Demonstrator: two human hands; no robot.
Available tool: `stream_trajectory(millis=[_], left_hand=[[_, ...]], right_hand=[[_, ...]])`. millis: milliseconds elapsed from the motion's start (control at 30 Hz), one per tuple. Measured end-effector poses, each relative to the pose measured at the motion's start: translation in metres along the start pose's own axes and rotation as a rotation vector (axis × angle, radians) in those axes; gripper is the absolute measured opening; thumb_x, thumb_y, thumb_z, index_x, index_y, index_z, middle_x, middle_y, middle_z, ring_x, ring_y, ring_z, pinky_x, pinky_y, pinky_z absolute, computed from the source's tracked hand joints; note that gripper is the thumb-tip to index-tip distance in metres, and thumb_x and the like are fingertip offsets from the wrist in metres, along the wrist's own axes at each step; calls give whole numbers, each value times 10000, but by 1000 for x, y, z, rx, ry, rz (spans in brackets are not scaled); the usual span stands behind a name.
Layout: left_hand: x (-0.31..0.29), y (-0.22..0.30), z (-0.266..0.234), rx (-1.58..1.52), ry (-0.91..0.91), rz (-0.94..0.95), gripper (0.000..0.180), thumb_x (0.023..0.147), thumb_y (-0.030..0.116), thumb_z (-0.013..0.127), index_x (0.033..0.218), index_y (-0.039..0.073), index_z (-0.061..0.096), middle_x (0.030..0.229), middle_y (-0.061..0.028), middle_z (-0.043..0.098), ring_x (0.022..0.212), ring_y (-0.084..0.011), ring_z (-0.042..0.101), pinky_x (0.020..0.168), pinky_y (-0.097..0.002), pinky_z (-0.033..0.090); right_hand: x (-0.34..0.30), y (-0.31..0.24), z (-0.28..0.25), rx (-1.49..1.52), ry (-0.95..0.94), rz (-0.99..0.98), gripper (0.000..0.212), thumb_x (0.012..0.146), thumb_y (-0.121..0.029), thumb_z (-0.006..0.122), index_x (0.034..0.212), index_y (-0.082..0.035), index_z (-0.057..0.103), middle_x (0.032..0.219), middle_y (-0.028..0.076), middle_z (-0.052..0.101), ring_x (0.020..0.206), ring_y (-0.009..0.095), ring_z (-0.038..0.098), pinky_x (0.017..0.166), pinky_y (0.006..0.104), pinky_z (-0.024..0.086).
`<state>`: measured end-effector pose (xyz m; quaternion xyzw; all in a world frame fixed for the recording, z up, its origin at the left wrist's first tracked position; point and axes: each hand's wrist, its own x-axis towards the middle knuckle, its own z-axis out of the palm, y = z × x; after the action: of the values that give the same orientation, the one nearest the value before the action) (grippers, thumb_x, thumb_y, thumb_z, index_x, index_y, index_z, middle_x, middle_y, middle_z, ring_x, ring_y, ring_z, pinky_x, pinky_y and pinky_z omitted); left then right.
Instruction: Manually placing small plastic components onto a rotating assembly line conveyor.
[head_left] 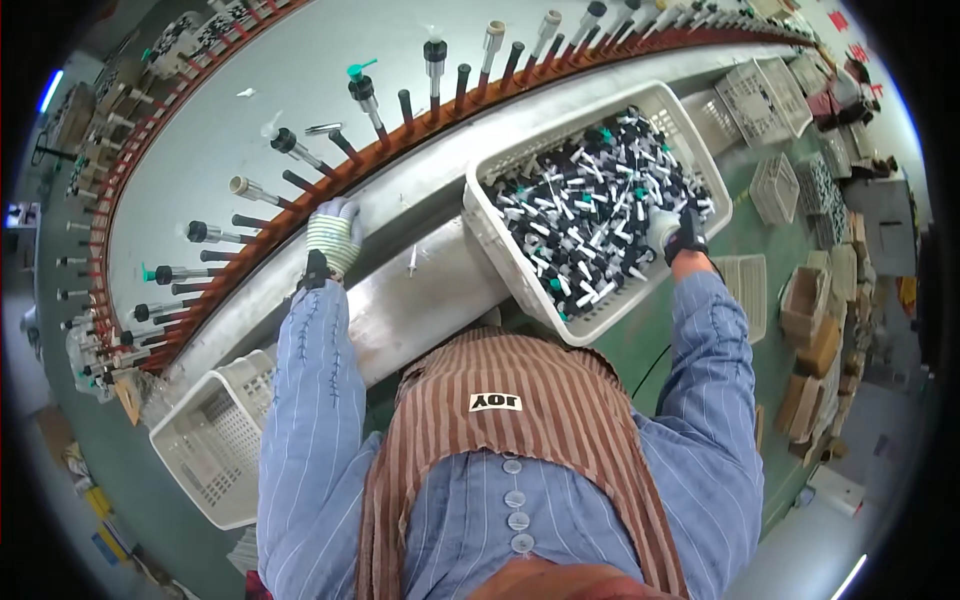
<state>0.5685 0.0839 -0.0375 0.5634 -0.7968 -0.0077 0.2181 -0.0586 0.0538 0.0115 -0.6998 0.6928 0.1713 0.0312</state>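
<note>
My left hand (335, 240), in a green-and-white striped glove, is at the inner edge of a curved conveyor, close to its row of dark upright pegs (340, 145). Its fingers are bent together; whatever they hold, if anything, is hidden. My right hand (670, 232), in a pale glove with a black wrist band, reaches into a white plastic basket (480, 215) at the right. Black, white and green pump dispenser heads (585, 205) fill that basket, and the fingertips are lost among them. Pump heads (362, 88) with clear collars sit on some pegs.
A metal ledge (420, 310) runs between me and the conveyor, with a small white part (412, 260) on it. Another white basket (205, 450) stands at the lower left. Crates (755, 100) and cardboard boxes (810, 300) line the right. A person (850, 85) is at the far right.
</note>
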Motion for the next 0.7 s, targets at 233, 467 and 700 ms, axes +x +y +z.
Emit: stream_trajectory(millis=[233,467,700], left_hand=[[-3,-5,-4,26,16,-13,224,779,121,610,997,69,617,1063,-147,609,983,-375,569,853,-484,452],[-3,-6,-4,-10,-18,-27,215,786,126,616,994,71,620,1053,-148,605,986,-368,576,852,-482,452],[-6,-9,-3,-52,-9,-28,213,783,128,626,986,66,619,1053,-149,605,976,-363,578,836,-479,457]], right_hand=[[46,-72,-128,537,280,113,356,877,-361,642,983,-26,696,909,226,710,913,346,695,805,453,533],[133,-199,-213,1600,513,-81,242,877,-325,706,803,-100,654,657,-49,543,543,81,465,508,279,369],[100,-284,-234,1856,978,-489,129,891,-126,714,968,-47,646,843,-2,628,742,85,574,714,250,486]])
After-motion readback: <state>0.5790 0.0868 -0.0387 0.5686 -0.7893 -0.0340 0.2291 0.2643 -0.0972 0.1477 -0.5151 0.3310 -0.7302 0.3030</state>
